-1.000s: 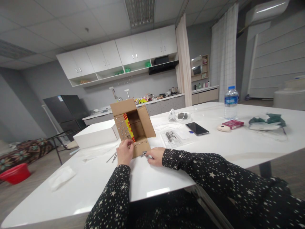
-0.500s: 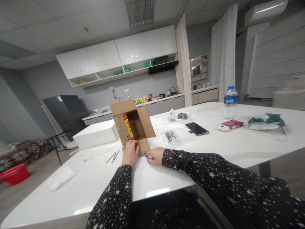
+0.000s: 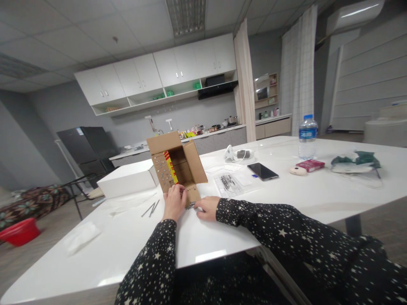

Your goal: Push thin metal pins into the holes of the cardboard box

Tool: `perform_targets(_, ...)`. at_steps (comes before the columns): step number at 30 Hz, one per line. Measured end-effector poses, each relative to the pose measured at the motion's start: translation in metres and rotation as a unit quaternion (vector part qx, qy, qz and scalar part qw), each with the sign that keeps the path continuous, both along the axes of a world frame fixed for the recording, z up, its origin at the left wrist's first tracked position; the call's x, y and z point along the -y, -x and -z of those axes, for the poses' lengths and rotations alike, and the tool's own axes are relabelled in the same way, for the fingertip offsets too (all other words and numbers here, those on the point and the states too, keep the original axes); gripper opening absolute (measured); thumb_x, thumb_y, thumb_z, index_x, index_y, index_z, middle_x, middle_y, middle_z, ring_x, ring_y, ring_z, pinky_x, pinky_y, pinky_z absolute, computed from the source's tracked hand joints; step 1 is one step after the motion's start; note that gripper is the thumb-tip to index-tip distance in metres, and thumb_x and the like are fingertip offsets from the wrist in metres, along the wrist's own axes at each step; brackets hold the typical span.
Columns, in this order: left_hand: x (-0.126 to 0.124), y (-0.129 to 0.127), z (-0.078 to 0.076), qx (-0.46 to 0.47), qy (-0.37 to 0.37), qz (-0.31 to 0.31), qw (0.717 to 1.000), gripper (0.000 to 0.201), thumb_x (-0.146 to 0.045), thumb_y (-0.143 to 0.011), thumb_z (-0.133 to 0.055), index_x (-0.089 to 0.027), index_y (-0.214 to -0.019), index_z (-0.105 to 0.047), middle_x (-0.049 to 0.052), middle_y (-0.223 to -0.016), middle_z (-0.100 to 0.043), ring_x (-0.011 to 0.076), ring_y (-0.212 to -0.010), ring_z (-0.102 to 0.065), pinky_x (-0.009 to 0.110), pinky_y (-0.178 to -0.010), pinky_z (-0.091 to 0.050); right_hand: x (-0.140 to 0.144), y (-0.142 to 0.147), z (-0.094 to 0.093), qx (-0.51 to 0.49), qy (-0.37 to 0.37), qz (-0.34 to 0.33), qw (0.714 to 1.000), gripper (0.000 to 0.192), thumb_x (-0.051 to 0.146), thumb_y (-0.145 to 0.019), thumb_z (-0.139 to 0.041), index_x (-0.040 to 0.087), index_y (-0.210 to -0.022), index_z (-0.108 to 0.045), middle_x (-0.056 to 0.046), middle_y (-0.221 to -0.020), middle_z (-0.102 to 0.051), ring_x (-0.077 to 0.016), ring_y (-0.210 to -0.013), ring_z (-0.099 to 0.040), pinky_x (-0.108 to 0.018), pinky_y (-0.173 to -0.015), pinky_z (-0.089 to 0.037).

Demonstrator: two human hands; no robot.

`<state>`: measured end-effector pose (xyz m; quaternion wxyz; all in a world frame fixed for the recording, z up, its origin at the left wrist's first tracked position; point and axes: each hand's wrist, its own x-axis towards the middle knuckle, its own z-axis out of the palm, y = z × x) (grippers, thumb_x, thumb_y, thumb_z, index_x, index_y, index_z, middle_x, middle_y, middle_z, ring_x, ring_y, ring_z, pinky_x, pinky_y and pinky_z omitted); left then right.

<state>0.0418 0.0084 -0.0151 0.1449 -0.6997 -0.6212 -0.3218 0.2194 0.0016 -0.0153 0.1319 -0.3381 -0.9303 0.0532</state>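
1. Box (image 3: 176,167) position: the cardboard box lies on its side on the white table (image 3: 286,199), opening toward the person, flaps spread. It sits just beside a white carton (image 3: 127,180).
2. Left hand (image 3: 174,202): fingers are pinched together against the perforated lower flap (image 3: 190,194), apparently on a small metal piece; what is held is too small to confirm.
3. Right hand (image 3: 207,207): it rests on the table, touching the flap's lower right corner, fingers curled loosely. Whether it clamps anything cannot be told.
4. Technique, as a judgement: keep the right hand bracing the flap so the light box does not slide. Align the piece with a hole before pressing, and press straight so the cardboard does not tear.
5. Supplies: loose nails (image 3: 150,209) lie left of the hands, and a clear bag (image 3: 229,183) of more lies to the right.
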Motion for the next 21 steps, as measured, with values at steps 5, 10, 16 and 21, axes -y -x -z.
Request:
perform_targets(5,0.0003,-0.0007,-0.0008,0.005,0.015,0.011,1.0,0.014,-0.031,-0.084,-0.044,-0.021,-0.088,-0.051,0.004,-0.088,-0.062,0.0215,-0.089,-0.055,0.04,-0.084,-0.034,0.0006,-0.0002,-0.0012,0.003,0.001,0.006,1.0,0.037,0.033,-0.077,-0.044,0.023,-0.107,-0.062,-0.008,-0.097,-0.069,-0.0243,-0.09,-0.063,-0.031,-0.071,-0.045)
perform_targets(10,0.001,-0.0002,-0.0025,0.015,0.016,0.005,1.0,0.011,-0.028,-0.083,-0.044,-0.021,-0.088,-0.05,0.004,-0.085,-0.063,0.0208,-0.086,-0.056,0.039,-0.083,-0.034,-0.0004,-0.0005,0.0003,0.001,-0.004,0.0,1.0,0.037,0.033,-0.076,-0.044,0.022,-0.107,-0.062,-0.009,-0.095,-0.069,-0.0246,-0.088,-0.063,-0.031,-0.069,-0.045)
perform_targets(16,0.0016,-0.0011,-0.0039,0.039,-0.03,0.005,0.999,0.01,-0.027,-0.082,-0.044,-0.021,-0.087,-0.05,0.003,-0.085,-0.063,0.019,-0.085,-0.057,0.037,-0.082,-0.035,-0.0039,-0.0008,0.0071,-0.014,-0.022,-0.007,1.0,0.035,0.033,-0.077,-0.043,0.023,-0.104,-0.063,-0.008,-0.091,-0.07,-0.0237,-0.084,-0.064,-0.03,-0.068,-0.045)
perform_targets(21,0.0021,-0.0021,-0.0049,0.047,-0.056,0.011,0.997,0.008,-0.027,-0.082,-0.045,-0.021,-0.086,-0.049,0.001,-0.083,-0.063,0.0179,-0.081,-0.058,0.036,-0.081,-0.035,-0.0049,-0.0006,0.0079,-0.009,-0.023,-0.003,1.0,0.035,0.033,-0.077,-0.045,0.023,-0.105,-0.063,-0.007,-0.091,-0.07,-0.0226,-0.084,-0.064,-0.029,-0.069,-0.045)
